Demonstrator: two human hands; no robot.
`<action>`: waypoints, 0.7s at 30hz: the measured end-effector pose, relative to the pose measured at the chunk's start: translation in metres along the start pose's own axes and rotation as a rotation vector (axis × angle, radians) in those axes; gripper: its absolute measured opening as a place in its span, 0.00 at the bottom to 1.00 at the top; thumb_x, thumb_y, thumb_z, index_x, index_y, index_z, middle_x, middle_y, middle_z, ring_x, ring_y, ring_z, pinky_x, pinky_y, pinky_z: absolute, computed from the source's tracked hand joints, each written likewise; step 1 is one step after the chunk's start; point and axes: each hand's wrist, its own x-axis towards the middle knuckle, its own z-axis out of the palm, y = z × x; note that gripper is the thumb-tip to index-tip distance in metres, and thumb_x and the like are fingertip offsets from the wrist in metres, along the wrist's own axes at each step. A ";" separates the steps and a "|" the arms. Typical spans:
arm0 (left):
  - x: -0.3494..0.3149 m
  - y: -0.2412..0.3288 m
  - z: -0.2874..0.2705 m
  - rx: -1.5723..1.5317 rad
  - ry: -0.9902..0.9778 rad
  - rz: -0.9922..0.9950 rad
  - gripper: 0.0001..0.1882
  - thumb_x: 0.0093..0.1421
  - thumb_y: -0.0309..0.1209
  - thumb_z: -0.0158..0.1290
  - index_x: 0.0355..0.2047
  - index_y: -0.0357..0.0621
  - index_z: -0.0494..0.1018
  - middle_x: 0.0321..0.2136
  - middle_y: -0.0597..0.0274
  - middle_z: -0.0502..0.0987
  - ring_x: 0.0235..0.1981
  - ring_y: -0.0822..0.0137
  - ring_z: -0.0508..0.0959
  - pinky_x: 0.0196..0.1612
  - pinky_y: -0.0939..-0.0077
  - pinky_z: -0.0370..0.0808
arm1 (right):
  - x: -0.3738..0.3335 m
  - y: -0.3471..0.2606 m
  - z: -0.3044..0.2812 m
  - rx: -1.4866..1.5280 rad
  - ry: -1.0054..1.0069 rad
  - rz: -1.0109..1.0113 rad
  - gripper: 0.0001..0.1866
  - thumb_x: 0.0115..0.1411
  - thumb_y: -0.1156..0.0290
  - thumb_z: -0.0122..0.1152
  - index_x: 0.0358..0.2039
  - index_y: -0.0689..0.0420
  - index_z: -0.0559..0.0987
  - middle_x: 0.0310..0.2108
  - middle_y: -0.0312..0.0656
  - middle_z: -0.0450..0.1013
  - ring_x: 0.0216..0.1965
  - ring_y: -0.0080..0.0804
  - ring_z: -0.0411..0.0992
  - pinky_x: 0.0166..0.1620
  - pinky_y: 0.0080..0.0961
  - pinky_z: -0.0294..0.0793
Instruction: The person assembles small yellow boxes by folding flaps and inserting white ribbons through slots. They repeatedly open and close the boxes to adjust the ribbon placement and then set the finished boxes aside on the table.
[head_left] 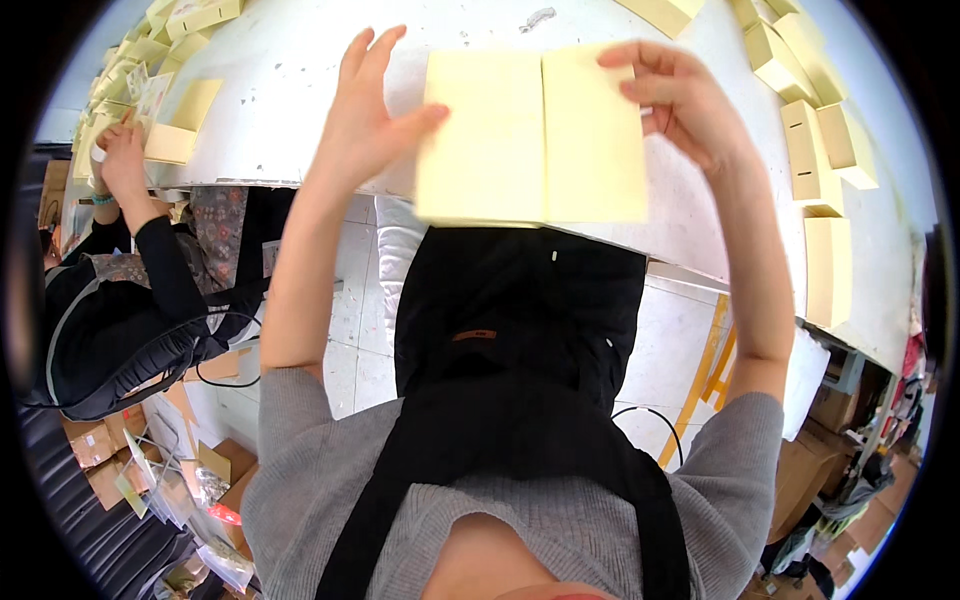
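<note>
apron [520, 330]: black, closest to me
left hand [365, 115]: fingers spread, thumb pinching card [530, 135]
right hand [680, 100]: pinching card's top corner
table [300, 90]: white

At 1 to 3 o'clock you see a row of pale yellow boxes [812, 150] lined along the white worktop [300, 90]. At 10 to 11 o'clock more pale yellow boxes [180, 130] and flat pieces sit on the same worktop, where a co-worker's hand [122, 160] in a black sleeve [170, 265] rests at its edge. At 7 to 8 o'clock brown cartons [95, 445] and clear bags lie on the floor. At 4 o'clock a yellow frame [700, 385] stands under the worktop, with more cartons [810, 470] beside it. The floor [350, 300] is white tile.
</note>
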 end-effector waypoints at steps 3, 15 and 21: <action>-0.011 0.017 -0.014 0.049 -0.390 0.216 0.41 0.46 0.39 0.64 0.60 0.44 0.63 0.61 0.38 0.61 0.61 0.40 0.62 0.61 0.59 0.65 | -0.031 0.042 0.027 0.331 0.133 0.059 0.16 0.59 0.83 0.50 0.49 0.64 0.73 0.41 0.50 0.74 0.39 0.33 0.78 0.39 0.25 0.83; -0.034 0.021 -0.028 -0.486 -0.327 0.470 0.40 0.59 0.59 0.51 0.58 0.35 0.66 0.57 0.41 0.68 0.59 0.45 0.68 0.60 0.53 0.65 | -0.116 0.091 0.123 0.641 0.521 -0.209 0.19 0.65 0.80 0.49 0.57 0.63 0.62 0.44 0.48 0.72 0.40 0.28 0.75 0.36 0.24 0.82; -0.009 -0.007 0.025 -0.917 0.344 -0.749 0.17 0.67 0.36 0.48 0.49 0.34 0.70 0.40 0.57 0.76 0.38 0.63 0.78 0.41 0.67 0.76 | -0.128 0.107 0.153 0.603 0.416 -0.275 0.16 0.66 0.80 0.48 0.53 0.65 0.65 0.43 0.50 0.71 0.41 0.36 0.77 0.40 0.31 0.84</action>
